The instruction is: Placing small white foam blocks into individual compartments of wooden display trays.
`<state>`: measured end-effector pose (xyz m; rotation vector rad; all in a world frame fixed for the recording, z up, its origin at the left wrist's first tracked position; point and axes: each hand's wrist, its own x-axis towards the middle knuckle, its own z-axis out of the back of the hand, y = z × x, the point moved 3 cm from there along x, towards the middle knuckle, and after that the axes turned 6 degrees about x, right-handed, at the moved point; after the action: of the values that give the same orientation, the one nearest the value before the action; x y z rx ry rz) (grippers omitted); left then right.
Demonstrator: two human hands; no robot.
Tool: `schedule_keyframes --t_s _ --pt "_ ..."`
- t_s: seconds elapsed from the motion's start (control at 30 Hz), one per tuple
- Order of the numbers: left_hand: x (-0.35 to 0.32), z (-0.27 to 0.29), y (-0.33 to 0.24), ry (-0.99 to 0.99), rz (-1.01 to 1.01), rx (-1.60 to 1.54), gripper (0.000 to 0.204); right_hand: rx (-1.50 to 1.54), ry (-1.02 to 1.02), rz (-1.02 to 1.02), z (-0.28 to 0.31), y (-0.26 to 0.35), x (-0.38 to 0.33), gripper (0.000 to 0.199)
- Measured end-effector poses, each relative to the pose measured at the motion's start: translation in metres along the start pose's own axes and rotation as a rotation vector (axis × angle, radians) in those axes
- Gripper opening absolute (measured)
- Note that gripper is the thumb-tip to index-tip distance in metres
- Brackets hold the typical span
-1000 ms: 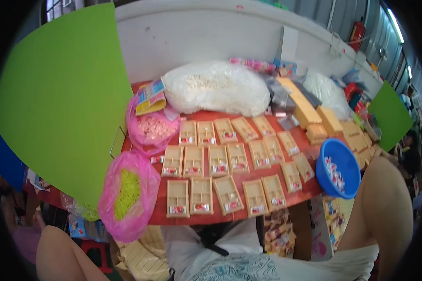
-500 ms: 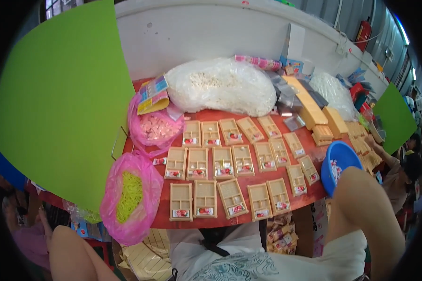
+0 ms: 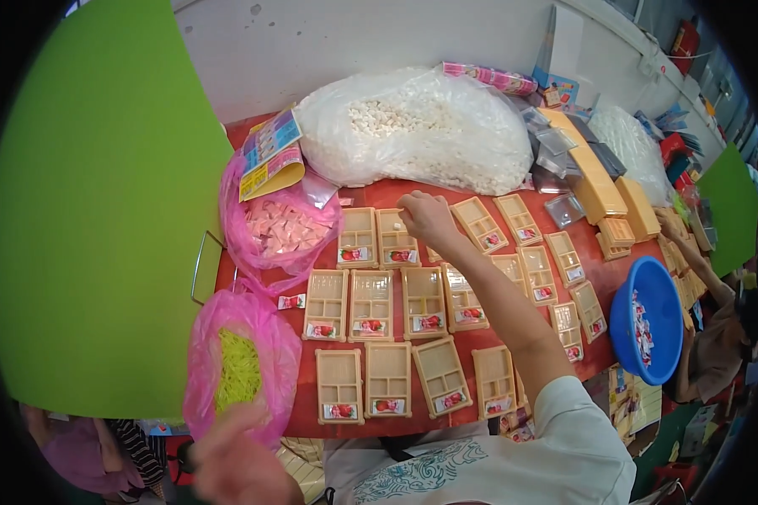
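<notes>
With grips unclear, the right hand (image 3: pixel 427 215) partly hides a beige compartmented tray (image 3: pixel 396 240), the left hand (image 3: pixel 240 459) a translucent pink plastic bag (image 3: pixel 276 358).

Bright scene, blurry left grip (image 3: pixel 239 461)

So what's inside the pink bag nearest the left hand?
The pink bag holds thin yellow-green strips. Whatever lies beneath them is covered, and the blurred left hand hides part of the bag's lower edge.

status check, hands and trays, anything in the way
Right hand over beige rectangular compartmented trays, grip unclear. Left hand blurred, near pink plastic bag. Right forearm hides some trays.
</notes>
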<state>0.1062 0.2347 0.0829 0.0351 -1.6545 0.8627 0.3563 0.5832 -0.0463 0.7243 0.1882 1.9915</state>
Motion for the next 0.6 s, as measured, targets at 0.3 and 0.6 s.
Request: schedule_keyframes --t_s 0.3,0.6 --pt "-0.077 -0.039 0.069 0.387 0.826 -0.25 0.039 -0.236 0.284 0.089 -0.065 -0.054 0.032 0.011" --pt "-0.088 -0.04 0.079 0.449 0.938 -0.271 0.033 0.453 0.289 -0.031 -0.071 0.004 0.085 0.016"
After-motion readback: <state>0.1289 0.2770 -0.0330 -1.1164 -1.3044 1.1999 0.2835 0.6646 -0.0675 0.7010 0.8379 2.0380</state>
